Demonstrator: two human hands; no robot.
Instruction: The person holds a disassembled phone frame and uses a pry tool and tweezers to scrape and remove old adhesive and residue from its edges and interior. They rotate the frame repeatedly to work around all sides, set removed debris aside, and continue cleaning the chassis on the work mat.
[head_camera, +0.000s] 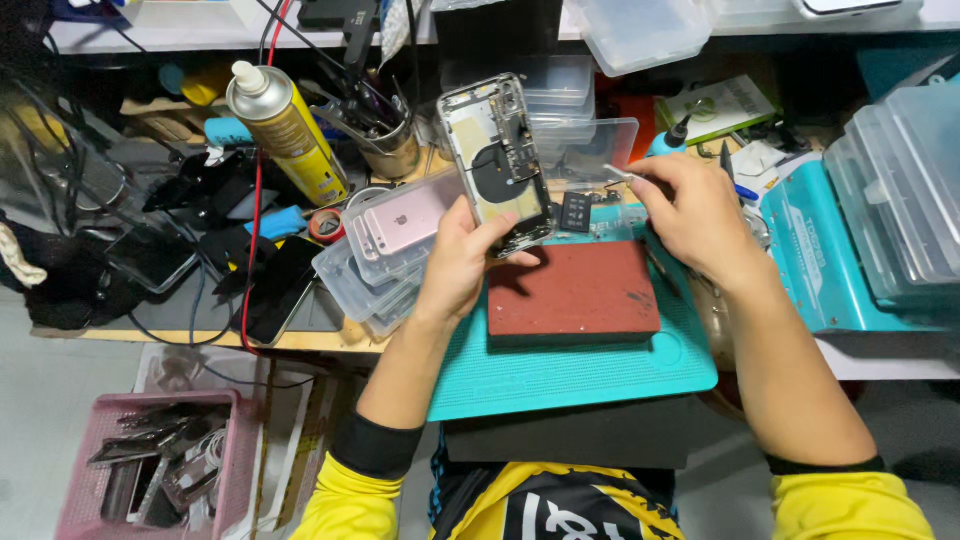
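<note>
An opened phone housing (497, 165) is gripped upright in the left hand (462, 262) above the teal mat's (560, 375) far edge, its insides exposed, while tweezers (622, 175) are pinched in the right hand (692, 215).

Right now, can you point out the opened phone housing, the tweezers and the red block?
opened phone housing (497, 165), head view, on its exposed inner middle.
tweezers (622, 175), head view, on the thin metal shaft beyond the right hand's fingers.
red block (572, 290), head view, on its bare top face.

The person wears a yellow top with black cuffs (377, 446) pushed up the forearms, at seven and four o'clock. Black panels with white lettering cross the chest (560, 510) at six o'clock.
</note>
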